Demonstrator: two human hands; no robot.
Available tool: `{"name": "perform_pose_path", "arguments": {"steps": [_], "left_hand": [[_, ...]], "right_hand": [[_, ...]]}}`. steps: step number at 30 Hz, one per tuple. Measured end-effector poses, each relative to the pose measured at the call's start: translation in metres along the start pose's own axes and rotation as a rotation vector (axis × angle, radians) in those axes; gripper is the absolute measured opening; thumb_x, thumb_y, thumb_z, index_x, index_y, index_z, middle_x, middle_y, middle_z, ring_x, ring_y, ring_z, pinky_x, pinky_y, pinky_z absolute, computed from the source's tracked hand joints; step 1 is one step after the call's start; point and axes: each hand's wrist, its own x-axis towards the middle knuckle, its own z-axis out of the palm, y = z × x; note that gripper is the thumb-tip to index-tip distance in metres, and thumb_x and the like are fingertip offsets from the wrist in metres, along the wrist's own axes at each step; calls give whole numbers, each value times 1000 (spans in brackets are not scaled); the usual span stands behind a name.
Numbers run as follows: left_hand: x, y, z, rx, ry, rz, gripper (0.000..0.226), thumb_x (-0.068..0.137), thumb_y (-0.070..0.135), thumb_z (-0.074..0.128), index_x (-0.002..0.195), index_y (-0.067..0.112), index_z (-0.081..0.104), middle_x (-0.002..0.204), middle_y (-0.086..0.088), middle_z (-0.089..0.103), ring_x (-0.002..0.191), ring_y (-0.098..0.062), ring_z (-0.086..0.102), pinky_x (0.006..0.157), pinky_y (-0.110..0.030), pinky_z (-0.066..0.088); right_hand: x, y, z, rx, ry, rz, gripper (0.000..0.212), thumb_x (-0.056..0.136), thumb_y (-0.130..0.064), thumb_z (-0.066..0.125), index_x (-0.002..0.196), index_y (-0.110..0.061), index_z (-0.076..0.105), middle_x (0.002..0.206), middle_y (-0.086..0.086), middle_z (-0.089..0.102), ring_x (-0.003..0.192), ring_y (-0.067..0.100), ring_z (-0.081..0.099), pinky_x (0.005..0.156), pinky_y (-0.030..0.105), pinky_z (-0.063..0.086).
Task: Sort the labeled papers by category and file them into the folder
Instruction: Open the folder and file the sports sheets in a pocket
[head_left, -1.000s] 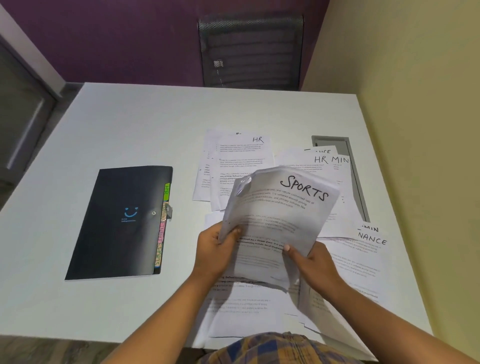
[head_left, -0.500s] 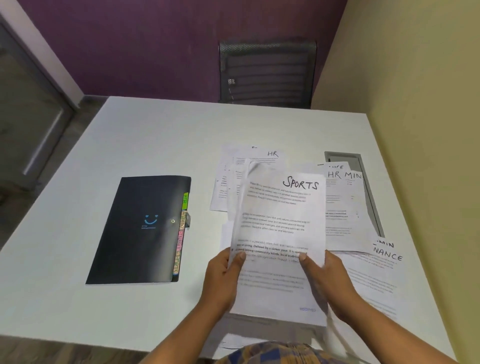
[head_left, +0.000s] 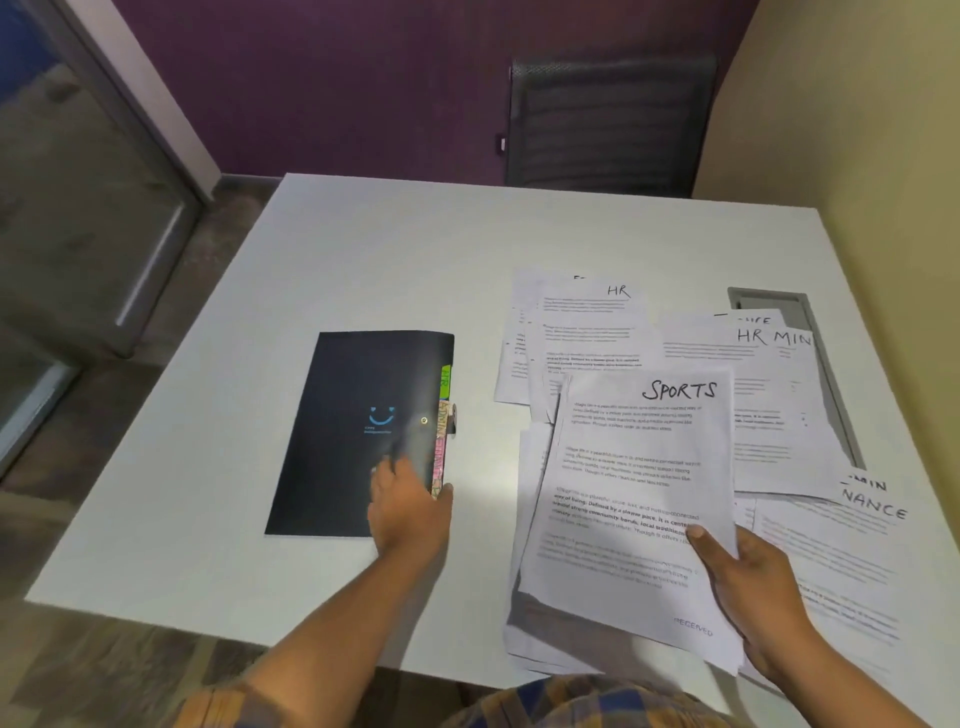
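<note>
The stack of white printed sheets (head_left: 639, 467) has "SPORTS" handwritten in black at its top right corner, blocks of small type below and a faint "RECEIVED" stamp near the bottom. The right hand (head_left: 753, 592) grasps the stack at its lower right edge, with the thumb (head_left: 698, 535) pressed on the top page and the fingers underneath. From that grip the stack runs away from the person, long axis near to far, heading at the far end and tilted slightly left. It is lifted a little above the loose papers (head_left: 831, 566) on the table (head_left: 363, 249). Beyond the grip lie sheets marked "HR" (head_left: 587, 322), and to its right one ending in "NANCE". Well left of the grip the black folder (head_left: 353, 415) lies closed and lengthwise, its coloured tabs (head_left: 441, 431) along the edge nearer the stack. Half a second ago both hands held the stack. The left hand (head_left: 408, 512) has since let go and now lies on the folder's near right corner, with the thumb at the tabbed edge. It is blurred, so whether it grips that edge cannot be told.
</note>
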Motion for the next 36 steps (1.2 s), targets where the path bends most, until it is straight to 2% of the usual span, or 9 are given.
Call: {"name": "perform_pose_path", "arguments": {"steps": [2,4,8,13,17,19,24,31,36], "left_hand": [[11,-11,2,188,-78,-62,94,76,57,71,147,10,30,159,-18,21,148,-38,18,113,-50,35],[19,-19,2,295,-114,-77,111,72,68,68,153,11,17,163,-19,7,150,-41,7,118,-51,26],[25,-28,3,360,-172,-18,104,80,69,58,155,15,10,163,-18,8,149,-45,12,115,-55,30],[32,-25,-7,394,-215,79,77,99,37,47,157,17,1,165,-15,5,149,-42,17,107,-52,42],[38,-27,-13,454,-188,119,102,86,69,50,157,19,-4,166,-10,-7,152,-36,-2,115,-62,19],[38,-29,-13,459,-214,60,118,75,79,55,156,21,-9,165,-11,-14,151,-40,-7,114,-65,19],[33,-21,-5,424,-279,10,105,84,61,58,156,23,-9,165,-11,-8,149,-46,2,110,-66,31],[23,-5,3,596,-362,121,91,92,0,47,155,24,-15,164,-19,-5,149,-46,13,101,-52,46],[19,2,-25,717,-347,261,88,94,-4,46,155,38,-2,163,-23,-8,148,-43,20,98,-46,49]], "right_hand": [[-4,2,3,8,15,1,16,92,-26,68,103,-17,74,88,3,78,83,28,74,85,47,58],[-7,4,5,11,27,4,16,92,-27,68,104,-18,75,90,3,79,84,27,75,86,49,58],[-12,7,9,48,29,31,19,92,-27,68,107,-17,74,96,5,78,89,28,74,91,53,56],[-12,4,10,47,-4,40,14,92,-25,68,102,-18,75,91,4,79,85,28,75,88,53,57],[-9,-5,8,24,-25,21,14,93,-22,67,101,-15,75,82,1,79,79,27,75,79,42,58],[-9,-11,6,31,-32,10,9,93,-20,67,96,-17,75,77,-2,79,75,25,74,71,35,56],[-4,-17,-3,-7,-67,-2,11,93,-23,66,95,-19,76,79,1,79,75,27,75,76,41,59],[7,-13,-22,-33,-45,4,12,92,-25,68,95,-18,77,79,1,79,76,27,75,72,37,57],[13,-8,-30,-42,-38,1,12,93,-24,66,93,-19,77,79,1,79,76,28,75,78,47,59]]}}
